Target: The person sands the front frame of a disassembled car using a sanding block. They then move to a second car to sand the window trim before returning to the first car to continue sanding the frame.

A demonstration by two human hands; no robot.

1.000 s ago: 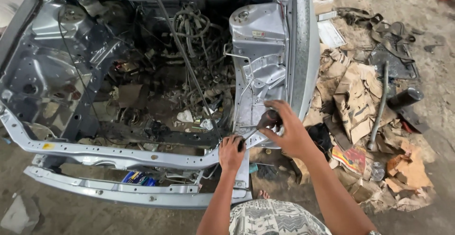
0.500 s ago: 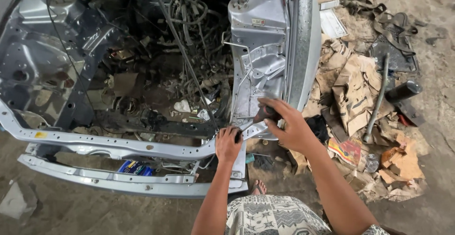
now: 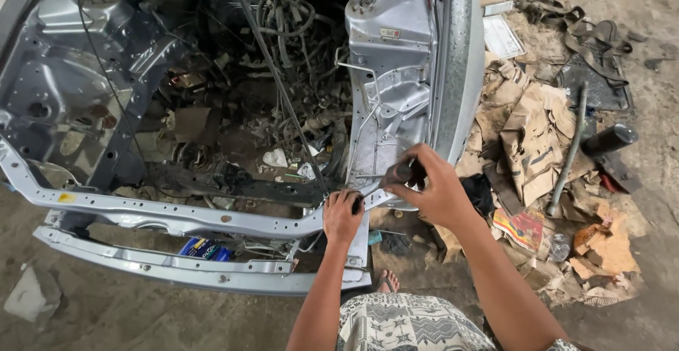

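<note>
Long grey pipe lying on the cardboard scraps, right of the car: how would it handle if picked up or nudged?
The grey pipe looks like rigid metal, so probably stiff and fairly heavy. Being round, it might roll if nudged, though the crumpled cardboard scraps under it would likely check that.

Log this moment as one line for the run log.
left hand: gripping silver front crossmember | right hand: holding dark tool handle at strut tower panel | engine bay: stripped, loose wiring

Dark tool handle (image 3: pixel 397 173): working end hidden behind right hand (image 3: pixel 435 192). Item under left hand (image 3: pixel 342 215): covered, kind unreadable. Engine bay (image 3: pixel 233 110): far side cut by top edge. Small blue package (image 3: pixel 205 249): partly hidden by lower crossmember (image 3: pixel 177 269). Both forearms cut at bottom edge
</note>
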